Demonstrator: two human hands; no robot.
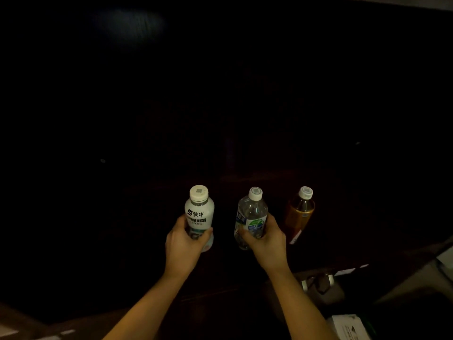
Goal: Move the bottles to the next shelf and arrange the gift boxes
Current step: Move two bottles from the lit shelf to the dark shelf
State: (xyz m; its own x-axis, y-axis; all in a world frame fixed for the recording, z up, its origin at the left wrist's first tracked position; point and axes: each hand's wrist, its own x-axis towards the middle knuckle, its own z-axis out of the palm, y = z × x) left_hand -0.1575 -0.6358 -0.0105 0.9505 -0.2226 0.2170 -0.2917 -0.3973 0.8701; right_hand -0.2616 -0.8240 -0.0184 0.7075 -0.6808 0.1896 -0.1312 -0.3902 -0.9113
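Both forearms reach forward: left hand [184,244] wraps the white bottle [199,212], right hand [266,241] wraps the clear bottle [251,214], both upright; amber bottle [300,214] stands just right, unheld.

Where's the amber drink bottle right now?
The amber bottle stands upright at the far right of the row, beside the clear water bottle, untouched by either hand.
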